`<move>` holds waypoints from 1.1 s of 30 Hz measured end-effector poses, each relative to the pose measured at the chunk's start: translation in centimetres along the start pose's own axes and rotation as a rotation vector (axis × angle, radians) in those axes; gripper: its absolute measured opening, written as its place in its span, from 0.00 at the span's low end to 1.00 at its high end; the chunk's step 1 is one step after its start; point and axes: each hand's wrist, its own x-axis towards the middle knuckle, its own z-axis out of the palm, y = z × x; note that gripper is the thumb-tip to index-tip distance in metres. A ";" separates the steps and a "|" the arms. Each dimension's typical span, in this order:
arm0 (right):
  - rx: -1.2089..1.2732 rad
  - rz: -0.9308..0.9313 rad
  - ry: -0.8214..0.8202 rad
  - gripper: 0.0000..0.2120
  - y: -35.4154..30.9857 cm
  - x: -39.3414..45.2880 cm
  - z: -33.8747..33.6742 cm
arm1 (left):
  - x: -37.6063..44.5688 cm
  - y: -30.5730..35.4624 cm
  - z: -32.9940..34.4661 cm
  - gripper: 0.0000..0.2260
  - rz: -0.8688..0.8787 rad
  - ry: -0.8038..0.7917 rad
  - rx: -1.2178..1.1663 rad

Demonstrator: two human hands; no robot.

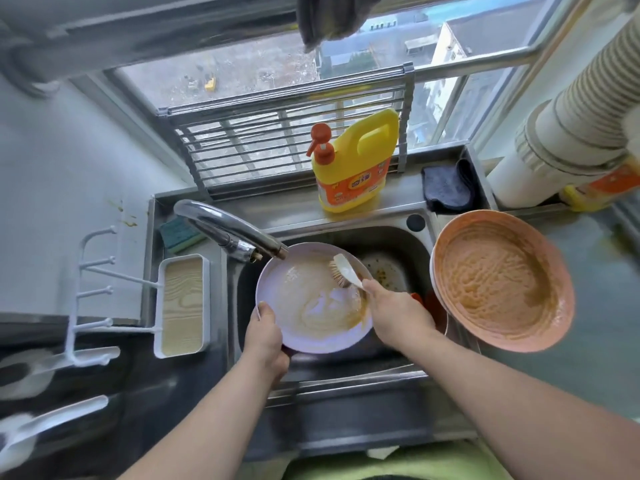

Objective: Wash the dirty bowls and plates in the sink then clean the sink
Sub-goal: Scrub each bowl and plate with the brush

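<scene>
The left hand point(265, 336) pinches the white plate point(313, 297) by its rim, half scrubbed; the right hand point(394, 313) grips the brush point(344, 270) on it. Right of that grip, the pink bowl point(502, 280) waits smeared, and the sink point(388, 244) is dirty.

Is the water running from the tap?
Off, it seems. No stream shows below the tap spout, which ends over the white plate that the left hand holds and the right hand scrubs with a brush.

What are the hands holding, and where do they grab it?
The left hand grips the white plate by its near-left rim, thumb on top. The right hand grips the dish brush by its white handle, bristles on the plate.
</scene>
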 end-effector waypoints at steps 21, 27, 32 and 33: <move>0.001 -0.023 0.012 0.23 2.0 -2.3 2.8 | -0.7 1.9 -1.7 0.12 0.044 -0.028 0.047; 0.224 -0.187 -0.078 0.22 -5.3 -3.7 3.8 | -1.5 1.7 0.0 0.13 0.051 -0.084 0.078; -0.022 -0.285 -0.151 0.24 -1.3 -7.3 4.2 | -1.0 3.4 -0.6 0.12 0.162 0.026 -0.012; -0.114 -0.267 -0.145 0.25 0.3 -6.6 3.3 | -0.7 3.8 -1.0 0.14 0.186 0.042 0.027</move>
